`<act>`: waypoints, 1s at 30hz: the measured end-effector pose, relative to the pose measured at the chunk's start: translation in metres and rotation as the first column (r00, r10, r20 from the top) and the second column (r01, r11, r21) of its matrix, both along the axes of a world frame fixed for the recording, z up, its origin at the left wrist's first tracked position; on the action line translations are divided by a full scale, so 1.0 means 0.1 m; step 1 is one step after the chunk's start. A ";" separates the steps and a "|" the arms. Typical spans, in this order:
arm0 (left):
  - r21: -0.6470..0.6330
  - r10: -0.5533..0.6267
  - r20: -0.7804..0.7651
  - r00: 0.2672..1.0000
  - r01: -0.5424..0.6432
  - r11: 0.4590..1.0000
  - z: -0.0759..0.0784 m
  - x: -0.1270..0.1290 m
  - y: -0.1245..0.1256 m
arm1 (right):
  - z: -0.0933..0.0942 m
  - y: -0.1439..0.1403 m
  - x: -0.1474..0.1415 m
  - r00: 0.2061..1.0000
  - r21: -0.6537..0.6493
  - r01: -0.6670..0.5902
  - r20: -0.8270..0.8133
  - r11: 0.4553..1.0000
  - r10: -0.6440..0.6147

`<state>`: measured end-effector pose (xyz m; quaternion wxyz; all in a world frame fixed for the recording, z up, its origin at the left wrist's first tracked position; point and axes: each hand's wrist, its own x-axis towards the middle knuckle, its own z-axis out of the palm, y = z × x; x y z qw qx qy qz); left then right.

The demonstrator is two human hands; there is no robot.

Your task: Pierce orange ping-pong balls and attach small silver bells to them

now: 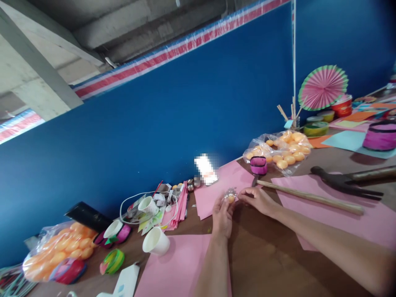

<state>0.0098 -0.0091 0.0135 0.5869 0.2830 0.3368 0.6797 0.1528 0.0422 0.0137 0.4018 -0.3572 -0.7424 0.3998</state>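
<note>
Blue partition behind, brown table below: a small, shiny orange piece is clasped by the left hand, and could be dropped were that grip loosened! Just beside, the right hand is poised; whether anything is pinched cannot be told.

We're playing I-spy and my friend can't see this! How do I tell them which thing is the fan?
Start at the big blue wall and go right to the thin pale upright strip. Just right of it, beside the red tub, is the fan. Unlike its neighbours, it's a large pleated circle, pink with a green edge.
</note>
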 end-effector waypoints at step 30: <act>0.003 -0.014 -0.104 0.994 0.014 1.000 0.03 0.02 -0.02 | -0.06 0.04 -0.02 0.996 -0.039 -0.026 -0.081 0.999 0.022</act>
